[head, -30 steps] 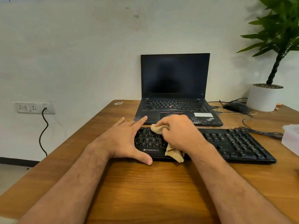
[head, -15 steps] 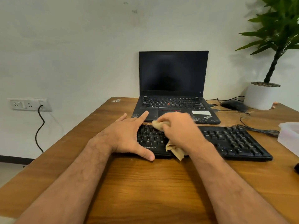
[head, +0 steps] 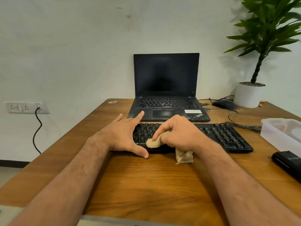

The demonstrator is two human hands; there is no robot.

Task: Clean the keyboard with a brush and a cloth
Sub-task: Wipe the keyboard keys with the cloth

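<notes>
With the left hand (head: 121,136) spread flat to brace the black plastic keyboard (head: 216,136) on the wooden tabletop (head: 154,185), and the right hand (head: 177,132) gripping the crumpled beige cloth (head: 154,142) at its front-left edge, short, light strokes along each key row are best made.

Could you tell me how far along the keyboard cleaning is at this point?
Done: no brush is in view, so whether brushing happened cannot be told. In hand: the right hand grips the tan cloth and presses it on the near-left keys of the black keyboard, while the left hand steadies its left end. Left: the keys to the right of the cloth, though nothing shows whether they were wiped.
</notes>
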